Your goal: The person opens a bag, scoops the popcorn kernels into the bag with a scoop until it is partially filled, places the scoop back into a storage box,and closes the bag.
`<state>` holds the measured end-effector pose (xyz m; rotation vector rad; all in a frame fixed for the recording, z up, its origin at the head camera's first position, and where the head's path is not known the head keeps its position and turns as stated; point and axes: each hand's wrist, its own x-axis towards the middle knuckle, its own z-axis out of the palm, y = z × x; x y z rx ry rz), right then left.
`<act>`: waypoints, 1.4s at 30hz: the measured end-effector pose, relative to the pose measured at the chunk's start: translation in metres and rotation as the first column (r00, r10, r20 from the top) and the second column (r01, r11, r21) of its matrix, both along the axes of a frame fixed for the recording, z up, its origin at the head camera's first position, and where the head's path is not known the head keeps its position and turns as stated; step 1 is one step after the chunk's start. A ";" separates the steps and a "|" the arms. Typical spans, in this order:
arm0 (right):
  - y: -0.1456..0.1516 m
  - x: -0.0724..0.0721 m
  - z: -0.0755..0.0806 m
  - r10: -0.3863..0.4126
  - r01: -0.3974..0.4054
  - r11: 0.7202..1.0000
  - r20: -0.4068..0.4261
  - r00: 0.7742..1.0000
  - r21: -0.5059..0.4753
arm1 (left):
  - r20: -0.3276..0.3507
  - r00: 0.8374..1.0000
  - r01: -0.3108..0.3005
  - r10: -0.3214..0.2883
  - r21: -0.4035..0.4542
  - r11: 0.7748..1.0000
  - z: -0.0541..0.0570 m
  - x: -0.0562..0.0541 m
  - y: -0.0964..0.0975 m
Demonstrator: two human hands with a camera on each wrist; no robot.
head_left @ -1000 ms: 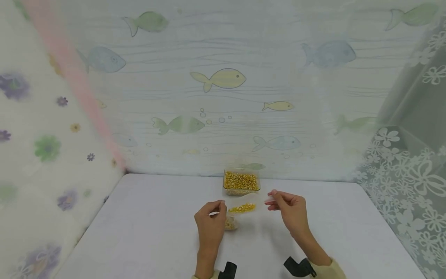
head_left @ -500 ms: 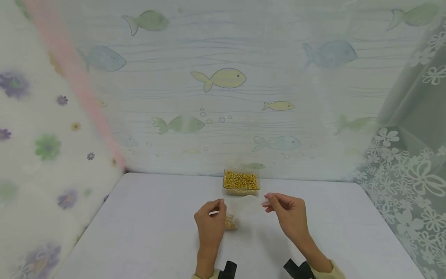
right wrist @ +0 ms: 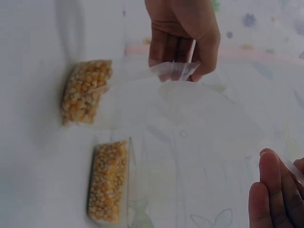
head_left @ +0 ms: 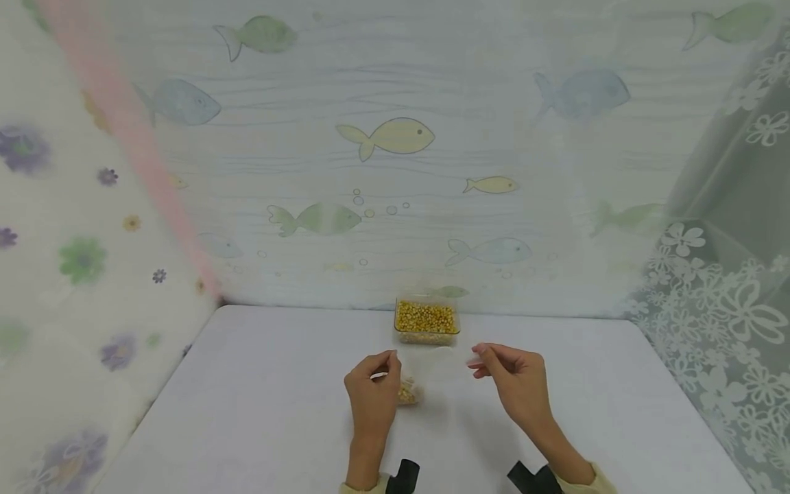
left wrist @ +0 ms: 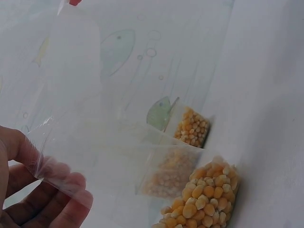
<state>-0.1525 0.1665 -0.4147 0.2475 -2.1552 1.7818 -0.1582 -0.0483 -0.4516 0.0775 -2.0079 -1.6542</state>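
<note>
Plastic bag [left wrist: 114, 173], clear and with corn in its bottom, stands on the near half of a table before a person's hands. Behind it hangs a pale backdrop [head_left: 395, 89] printed with fish and wavy lines, flanked by a flowered cloth [head_left: 43, 295] on one side and white floral lace [head_left: 728, 329] on the other. White covers the table [head_left: 278, 384] itself. Two forearms reach in from pale yellow sleeves, each with a black mount at the wrist. At the bag's upper edge, the left hand [head_left: 373, 390] pinches the film between thumb and forefinger, its other fingers bent beside it. Opposite, the right hand [head_left: 517, 376] grips a translucent scoop-like piece [right wrist: 213, 114] that extends toward the bag's mouth; whether its tip sits inside is unclear. Farther back, just beyond the bag, a clear rectangular container [head_left: 427, 339] holds corn. Smallest of all, yellow and cream kernels [left wrist: 206, 199] crowd the bag's bottom.
</note>
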 end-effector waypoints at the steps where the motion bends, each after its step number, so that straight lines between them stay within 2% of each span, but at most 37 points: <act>1: 0.001 0.000 -0.001 -0.008 0.008 1.000 -0.003 1.000 -0.005 | 0.002 1.000 0.001 -0.001 0.004 1.000 0.000 0.000 0.000; 6: 0.006 -0.001 -0.010 -0.069 0.069 0.997 0.004 0.998 -0.040 | -0.002 1.000 0.001 -0.001 0.015 1.000 -0.001 -0.002 -0.002; 10: 0.012 -0.002 -0.015 -0.109 0.115 0.988 0.061 0.992 -0.102 | -0.019 1.000 0.001 0.000 0.022 1.000 -0.002 -0.002 -0.003; 13: 0.019 -0.004 -0.017 -0.147 0.165 0.969 0.105 0.984 -0.187 | -0.019 1.000 0.003 -0.002 0.026 1.000 -0.002 -0.001 -0.002; 17: 0.028 -0.006 -0.018 -0.192 0.216 0.935 0.111 0.975 -0.282 | -0.013 1.000 0.005 -0.004 0.031 1.000 -0.001 0.000 -0.002; 22: 0.037 -0.010 -0.023 -0.232 0.244 0.929 0.074 0.970 -0.279 | -0.010 1.000 0.009 -0.009 0.044 0.999 0.000 0.000 -0.001; 28: 0.045 -0.019 -0.037 -0.283 0.275 0.929 0.004 0.959 -0.248 | -0.005 1.000 0.011 -0.011 0.036 0.999 -0.001 0.000 -0.002; 35: 0.053 -0.036 -0.049 -0.346 0.348 0.874 0.067 0.936 -0.341 | -0.019 1.000 0.018 -0.017 0.037 0.999 -0.001 0.000 -0.001; 42: 0.055 -0.051 -0.056 -0.349 0.363 0.864 0.104 0.931 -0.350 | -0.030 0.999 0.024 -0.023 0.025 0.999 -0.001 0.000 -0.001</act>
